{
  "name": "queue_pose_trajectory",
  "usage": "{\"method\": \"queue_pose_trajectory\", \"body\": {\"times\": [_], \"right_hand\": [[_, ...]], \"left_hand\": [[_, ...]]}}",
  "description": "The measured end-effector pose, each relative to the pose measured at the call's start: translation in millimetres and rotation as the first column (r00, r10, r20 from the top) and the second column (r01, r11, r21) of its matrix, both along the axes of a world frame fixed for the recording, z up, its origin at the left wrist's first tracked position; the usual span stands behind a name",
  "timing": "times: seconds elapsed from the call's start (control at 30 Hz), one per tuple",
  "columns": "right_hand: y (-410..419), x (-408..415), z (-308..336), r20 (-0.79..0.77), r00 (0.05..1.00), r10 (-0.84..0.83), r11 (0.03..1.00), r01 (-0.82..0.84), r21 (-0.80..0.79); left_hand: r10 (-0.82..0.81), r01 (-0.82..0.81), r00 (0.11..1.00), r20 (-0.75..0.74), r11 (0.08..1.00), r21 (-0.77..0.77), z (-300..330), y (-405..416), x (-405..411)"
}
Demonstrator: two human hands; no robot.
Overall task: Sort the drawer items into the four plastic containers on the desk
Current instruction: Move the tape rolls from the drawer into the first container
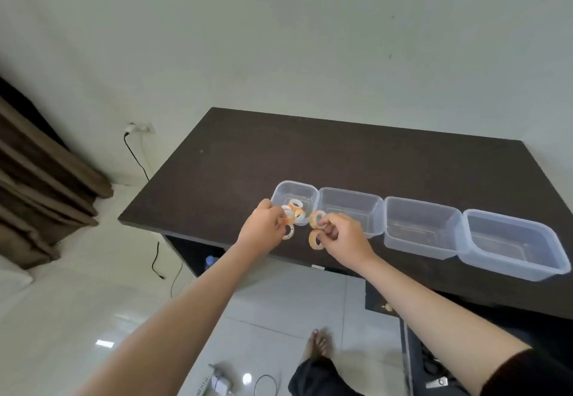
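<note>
Left hand (263,228) and right hand (341,234) each pinching small translucent tape rolls (317,218); fingertips partly hidden; leftmost clear container (307,191) holding more.

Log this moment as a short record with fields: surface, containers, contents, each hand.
surface: dark brown wooden desk
containers: four clear plastic tubs in a row; leftmost tub, then second, third, rightmost
contents: small orange-and-white tape rolls in the leftmost tub; the other three look empty
left hand: fingers hold two tape rolls at the leftmost tub's near rim
right hand: fingers hold two tape rolls beside it
</note>
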State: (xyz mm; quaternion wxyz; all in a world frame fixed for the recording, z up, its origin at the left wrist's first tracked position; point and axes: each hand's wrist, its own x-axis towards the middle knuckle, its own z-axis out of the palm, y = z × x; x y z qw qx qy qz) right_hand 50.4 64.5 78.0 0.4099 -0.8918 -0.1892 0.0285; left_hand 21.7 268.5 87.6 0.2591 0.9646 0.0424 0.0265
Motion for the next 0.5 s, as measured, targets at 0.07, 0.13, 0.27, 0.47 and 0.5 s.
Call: {"method": "queue_pose_trajectory", "body": {"times": [0.07,0.13,0.27,0.47,0.5], "right_hand": [[10.4,22.2,1.1,0.001,1.000,0.008,1.000,-0.008,-0.013],[18.9,44.8,1.4,-0.002,1.000,0.025,0.998,-0.025,-0.053],[33.5,85.7,-2.4,-0.037,0.998,0.042,0.994,-0.046,-0.102],[52.9,126.3,-4.9,-0.083,0.993,0.081,0.979,-0.094,-0.178],[55.1,130.4,-6.1,-0.091,0.991,0.093,0.974,-0.110,-0.196]], "left_hand": [[0.012,-0.012,1.000,-0.004,1.000,0.000,-0.4,7.5,20.9],[0.029,-0.029,1.000,-0.011,1.000,0.001,-1.6,13.2,44.0],[0.006,-0.003,0.999,-0.049,0.999,0.050,-5.7,22.0,89.9],[-0.039,0.060,0.987,-0.155,0.990,0.128,-21.6,29.4,132.9],[-0.053,0.075,0.984,-0.170,0.990,0.121,-24.8,30.2,135.8]]}}
